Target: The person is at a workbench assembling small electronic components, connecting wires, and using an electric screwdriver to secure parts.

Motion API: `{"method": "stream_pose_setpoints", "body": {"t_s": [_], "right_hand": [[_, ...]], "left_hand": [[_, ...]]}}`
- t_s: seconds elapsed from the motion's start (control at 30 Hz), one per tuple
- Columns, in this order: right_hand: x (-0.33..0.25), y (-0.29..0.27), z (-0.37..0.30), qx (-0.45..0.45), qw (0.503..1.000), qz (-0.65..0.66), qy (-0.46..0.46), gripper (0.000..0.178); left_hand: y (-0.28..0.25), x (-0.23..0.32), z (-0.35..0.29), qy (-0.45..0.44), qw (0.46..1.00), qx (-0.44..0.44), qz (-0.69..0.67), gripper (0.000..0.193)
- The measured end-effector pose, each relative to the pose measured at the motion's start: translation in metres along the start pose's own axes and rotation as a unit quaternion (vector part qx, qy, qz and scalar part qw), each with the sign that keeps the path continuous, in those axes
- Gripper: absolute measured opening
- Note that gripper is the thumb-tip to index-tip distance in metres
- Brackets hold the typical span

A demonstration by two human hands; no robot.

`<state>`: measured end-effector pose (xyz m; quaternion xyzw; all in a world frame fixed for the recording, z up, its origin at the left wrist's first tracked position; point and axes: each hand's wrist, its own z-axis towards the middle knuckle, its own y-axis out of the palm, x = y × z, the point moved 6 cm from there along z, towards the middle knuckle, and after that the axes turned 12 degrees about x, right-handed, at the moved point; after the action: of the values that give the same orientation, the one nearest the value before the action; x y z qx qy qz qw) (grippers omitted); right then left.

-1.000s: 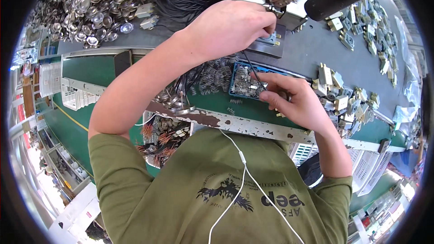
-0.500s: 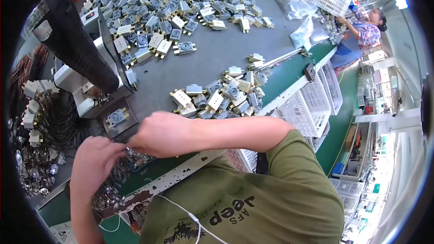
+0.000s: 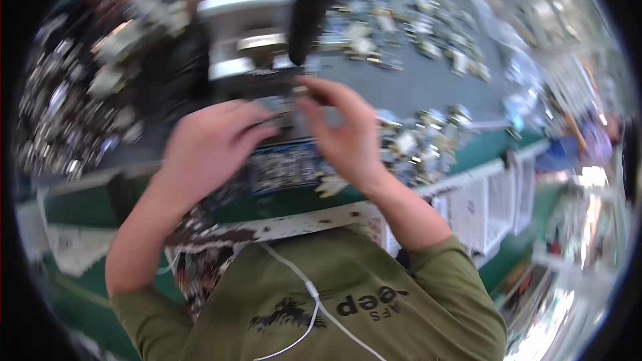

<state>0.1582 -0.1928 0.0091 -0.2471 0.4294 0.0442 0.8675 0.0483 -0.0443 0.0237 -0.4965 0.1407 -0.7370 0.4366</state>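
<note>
Both hands are up over the middle of the desk (image 3: 428,87), and the whole view is smeared with blur. The left hand (image 3: 210,147) hangs knuckles-up, fingers curled loosely downward, its fingertips at the near edge of a small flat part (image 3: 277,103) lying just in front of the machine; whether it actually pinches that part I cannot tell. The right hand (image 3: 344,134) sits just beside it to the right, fingers bent and thumb tucked in toward the same small part, touching or very near it; its grip is too blurred to call.

Just below the hands, on the near side, lies a blue tray (image 3: 287,167) packed with small components. Far behind, a pale machine block (image 3: 247,33) stands with a black tube (image 3: 311,7) running down in front of it. To the left, a dark heap of wired metal pieces (image 3: 67,107). To the right and far right, scattered small silvery parts (image 3: 414,40) dot the grey surface. A white cable (image 3: 301,281) trails down the green shirt (image 3: 374,294).
</note>
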Motion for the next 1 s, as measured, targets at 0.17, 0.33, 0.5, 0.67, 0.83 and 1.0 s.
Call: {"method": "stream_pose_setpoints", "body": {"t_s": [0.17, 0.33, 0.5, 0.67, 0.83, 1.0], "right_hand": [[0.013, 0.025, -0.03, 0.083, 0.811, 0.469, 0.339, 0.025], [0.02, 0.032, -0.005, -0.17, 0.863, 0.348, 0.323, 0.025], [-0.002, 0.023, 0.003, -0.282, 0.889, 0.244, 0.265, 0.034], [0.002, 0.021, -0.016, -0.193, 0.929, 0.207, 0.237, 0.044], [-0.007, 0.022, -0.006, -0.279, 0.935, 0.133, 0.175, 0.04], [0.004, 0.027, -0.001, -0.393, 0.897, 0.087, 0.184, 0.038]], "left_hand": [[0.026, -0.017, -0.007, -0.05, 0.988, -0.038, -0.139, 0.014], [-0.011, -0.001, -0.01, 0.151, 0.972, -0.057, 0.171, 0.012], [-0.011, 0.004, -0.01, 0.187, 0.967, -0.042, 0.166, 0.013], [-0.008, 0.002, -0.009, 0.152, 0.979, -0.011, 0.133, 0.019], [-0.008, 0.0, -0.014, 0.154, 0.974, -0.023, 0.166, 0.03], [0.003, 0.0, -0.015, 0.174, 0.966, -0.043, 0.189, 0.031]]}}
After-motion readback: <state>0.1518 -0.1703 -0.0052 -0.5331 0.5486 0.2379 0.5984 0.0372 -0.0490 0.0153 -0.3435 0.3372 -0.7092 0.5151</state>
